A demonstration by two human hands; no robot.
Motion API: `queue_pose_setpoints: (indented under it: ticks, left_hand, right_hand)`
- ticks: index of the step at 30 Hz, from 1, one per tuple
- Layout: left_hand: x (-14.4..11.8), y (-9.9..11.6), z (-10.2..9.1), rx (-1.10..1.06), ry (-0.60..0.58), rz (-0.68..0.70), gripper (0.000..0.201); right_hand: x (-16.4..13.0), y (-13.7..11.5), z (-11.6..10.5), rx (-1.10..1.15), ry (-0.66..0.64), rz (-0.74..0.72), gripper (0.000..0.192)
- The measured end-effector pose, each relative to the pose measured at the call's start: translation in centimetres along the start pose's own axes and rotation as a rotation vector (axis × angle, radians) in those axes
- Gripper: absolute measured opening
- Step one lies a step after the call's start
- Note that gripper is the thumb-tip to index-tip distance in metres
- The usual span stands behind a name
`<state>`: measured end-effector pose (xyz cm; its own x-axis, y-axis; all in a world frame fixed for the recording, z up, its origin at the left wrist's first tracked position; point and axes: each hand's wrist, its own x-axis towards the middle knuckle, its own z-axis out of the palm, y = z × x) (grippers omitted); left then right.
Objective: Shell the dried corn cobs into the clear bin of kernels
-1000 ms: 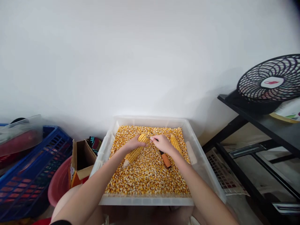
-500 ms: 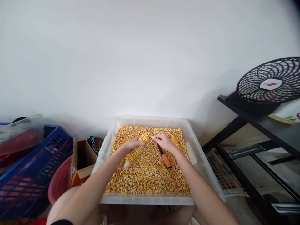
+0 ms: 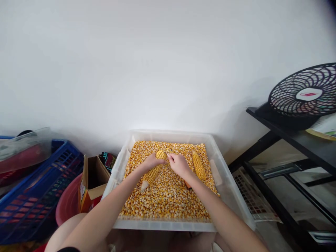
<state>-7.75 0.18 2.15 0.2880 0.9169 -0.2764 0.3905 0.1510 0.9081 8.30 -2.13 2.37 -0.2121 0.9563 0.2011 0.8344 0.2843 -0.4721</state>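
A corn cob (image 3: 152, 173) is clasped by the left hand (image 3: 153, 161), with the thumb laid across the kernel rows and the other fingers largely hidden behind. The cob is held aslant above the middle of the plastic tub (image 3: 164, 225); its rounded tip is pointed toward the tub's far wall, its pale stub toward the tub's near left corner. The fingers of the right hand (image 3: 179, 164) are drawn together in a pinch just beside the cob's tip; whether anything is gripped between them cannot be told.

Beneath the right forearm, inside the tub, an orange handle (image 3: 187, 184) is partly covered by the arm. A second corn cob (image 3: 198, 165) is seen lying near the tub's right wall, its kernel rows intact where visible. The tub floor is hidden under a broad layer of loose kernels (image 3: 168, 203), yellow and whitish mixed.

Outside the tub, on its left, an open cardboard box (image 3: 97, 176) is noted nearest, then a pink basin (image 3: 67, 204), partly hidden by the box, and a blue crate (image 3: 67, 154). Right of the tub, a black fan (image 3: 309, 94) is supported on a black stand (image 3: 285, 134). The tub is backed by a white wall (image 3: 168, 70).
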Motion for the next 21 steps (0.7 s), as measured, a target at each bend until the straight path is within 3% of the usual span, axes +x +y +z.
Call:
queue_pose_setpoints:
  ticks: [4,8,14,21]
  left_hand:
    - [0.1,0.2,0.0,0.121,0.102,0.010,0.049]
    - [0.1,0.3,0.1,0.144,0.079,0.026,0.055]
    - [0.3,0.3,0.1,0.117,0.041,0.094,0.062]
    - [0.8,-0.2,-0.4,0.275,0.162,0.103,0.068]
  right_hand:
    - [0.1,0.1,-0.1,-0.084,0.025,0.052,0.032]
    - [0.4,0.7,-0.7,-0.077,0.049,0.101,0.032]
    - [0.6,1.1,-2.4,0.171,0.047,-0.022,0.033]
    - [0.4,0.7,-3.3,0.228,0.013,-0.069,0.033]
